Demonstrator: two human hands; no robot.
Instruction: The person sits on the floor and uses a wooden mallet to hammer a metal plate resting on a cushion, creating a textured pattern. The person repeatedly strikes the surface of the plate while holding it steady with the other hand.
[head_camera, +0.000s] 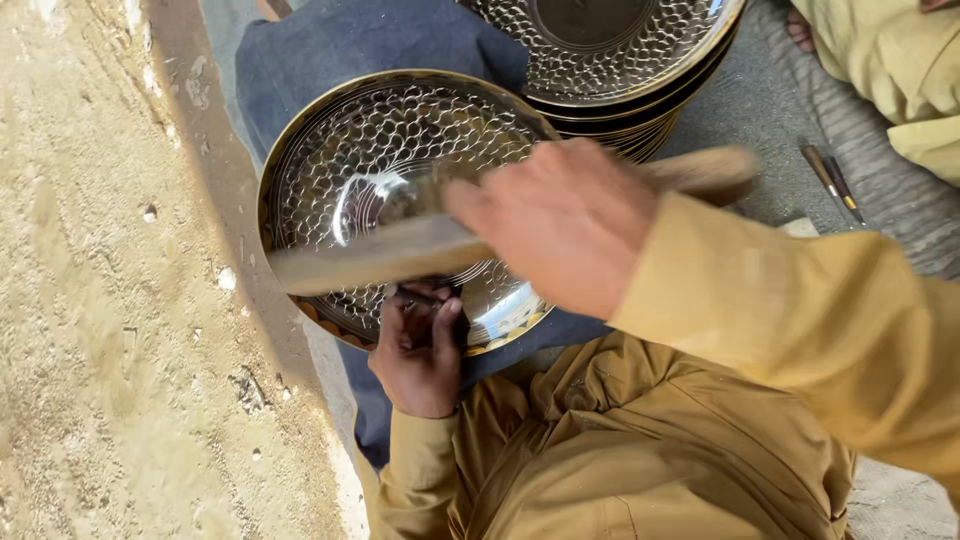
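The right hand (565, 225), blurred, fist closed round a wooden mallet (400, 250), hung over a hammered metal platter (330, 150) on blue cloth (340, 45) beside sandy ground (100, 300); the left hand (418, 350) pinched a small punch (420, 296).

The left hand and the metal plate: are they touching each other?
Touching. The head view shows the left hand at the plate's near rim, with its fingertips pressed onto the patterned surface and pinching a small dark tool there.
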